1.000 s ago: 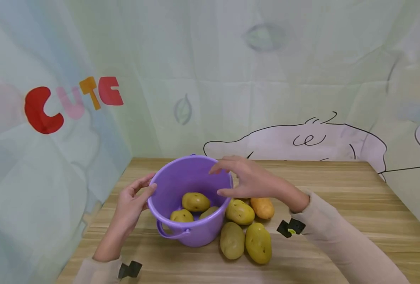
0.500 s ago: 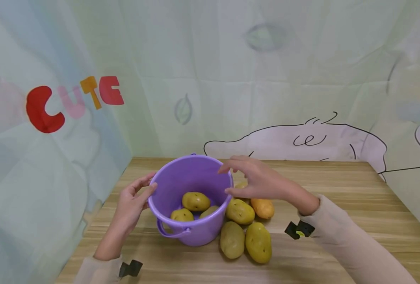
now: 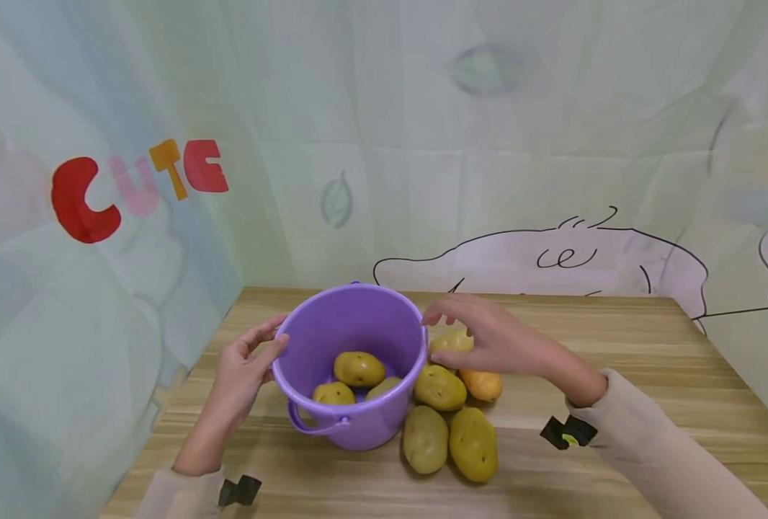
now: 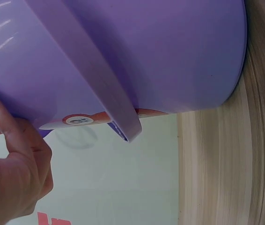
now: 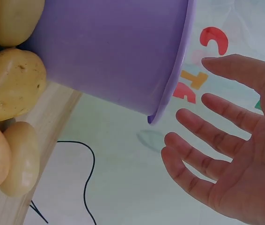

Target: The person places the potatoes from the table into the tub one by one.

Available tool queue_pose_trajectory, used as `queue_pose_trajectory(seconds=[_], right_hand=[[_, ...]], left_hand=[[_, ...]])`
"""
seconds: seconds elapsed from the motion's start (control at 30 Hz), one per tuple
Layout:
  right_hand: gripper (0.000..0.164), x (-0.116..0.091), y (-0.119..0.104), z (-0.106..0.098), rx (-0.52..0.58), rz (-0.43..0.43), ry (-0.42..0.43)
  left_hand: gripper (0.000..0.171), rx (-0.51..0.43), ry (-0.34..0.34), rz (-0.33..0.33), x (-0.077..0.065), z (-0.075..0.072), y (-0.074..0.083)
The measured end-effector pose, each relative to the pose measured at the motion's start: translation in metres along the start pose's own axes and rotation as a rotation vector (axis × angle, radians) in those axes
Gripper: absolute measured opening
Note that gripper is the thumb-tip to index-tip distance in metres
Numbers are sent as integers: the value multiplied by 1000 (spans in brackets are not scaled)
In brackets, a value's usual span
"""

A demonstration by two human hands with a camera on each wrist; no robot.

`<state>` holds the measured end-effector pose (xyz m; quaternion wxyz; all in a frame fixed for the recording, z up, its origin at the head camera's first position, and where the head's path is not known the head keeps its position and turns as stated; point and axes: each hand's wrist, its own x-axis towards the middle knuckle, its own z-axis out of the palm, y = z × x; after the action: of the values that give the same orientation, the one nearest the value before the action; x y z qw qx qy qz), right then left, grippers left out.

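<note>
A purple bucket (image 3: 374,427) stands on the table with a few potatoes (image 3: 359,369) lying at its bottom. My left hand (image 3: 243,371) grips its left rim, thumb over the edge and fingers along the outside. In the left wrist view the curled fingers (image 4: 22,140) press against the bucket's side. My right hand (image 3: 497,340) hovers just past the bucket's right rim, above other potatoes (image 3: 439,388). The right wrist view shows this hand (image 5: 245,173) with spread, slightly bent fingers and nothing in them. It partly covers a pale potato (image 3: 447,341) and an orange-toned potato (image 3: 483,386).
Two potatoes (image 3: 473,445) lie side by side at the bucket's front right. The bucket's handle (image 4: 95,79) hangs down at its near side. A wood-grain table (image 3: 617,360) extends to the right. Printed curtains (image 3: 332,108) hang behind and at the left.
My right hand has drawn back to the right, from over the bucket's opening to outside its rim. The left hand and bucket have stayed put.
</note>
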<state>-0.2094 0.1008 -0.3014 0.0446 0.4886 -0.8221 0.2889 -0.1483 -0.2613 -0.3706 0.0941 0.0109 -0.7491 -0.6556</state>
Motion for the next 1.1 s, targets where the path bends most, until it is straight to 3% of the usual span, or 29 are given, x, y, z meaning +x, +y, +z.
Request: queue_pose_trajectory(seconds=[0.63,0.9,1.1], right_hand=[[45,-40,11,13,42,129,-5],[41,-57,12,20,27,200,-28],[45,-68,10,31,-19,198,-29]], left_hand=[[48,-12,-3,6,0,0,-1],[48,-31,0,-1,0,0,-1],[48,-23,2,0,0,0,-1]])
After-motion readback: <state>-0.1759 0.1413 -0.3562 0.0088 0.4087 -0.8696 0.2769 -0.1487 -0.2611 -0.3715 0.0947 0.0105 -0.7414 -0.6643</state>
